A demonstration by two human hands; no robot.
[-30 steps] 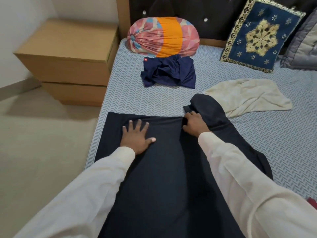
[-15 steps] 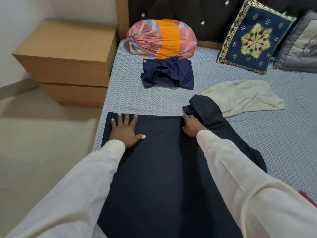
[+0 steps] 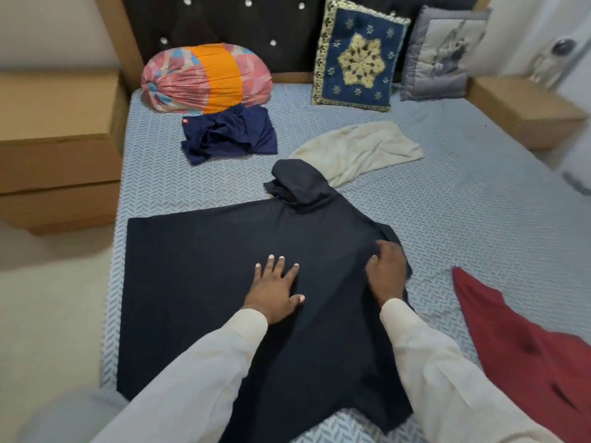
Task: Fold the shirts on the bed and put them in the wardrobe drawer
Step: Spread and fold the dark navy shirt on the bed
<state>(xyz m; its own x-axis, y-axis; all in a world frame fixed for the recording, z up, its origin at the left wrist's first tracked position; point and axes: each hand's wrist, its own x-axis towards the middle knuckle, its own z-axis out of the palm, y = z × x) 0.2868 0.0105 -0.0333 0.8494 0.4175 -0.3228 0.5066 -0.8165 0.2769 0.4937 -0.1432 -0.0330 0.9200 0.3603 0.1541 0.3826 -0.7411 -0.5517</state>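
A dark navy shirt (image 3: 198, 282) lies spread flat on the bed's near left part, one sleeve bunched at its far edge. My left hand (image 3: 275, 289) presses flat on its middle, fingers apart. At the shirt's right edge my right hand (image 3: 387, 270) is curled on a fold of the cloth. A crumpled blue shirt (image 3: 230, 135) lies farther up the bed. To its right lies a cream shirt (image 3: 358, 151), and a red shirt (image 3: 524, 340) sits at the near right.
The bed (image 3: 463, 212) has a blue patterned sheet. A round striped bolster (image 3: 208, 78), a blue embroidered cushion (image 3: 355, 59) and a grey cushion (image 3: 438, 55) lean at the headboard. Wooden bedside units stand at left (image 3: 54, 148) and right (image 3: 521, 107). Floor lies left.
Both hands have moved down and to the right across the navy shirt. The view has shifted right, bringing the red shirt and the right bedside unit into sight.
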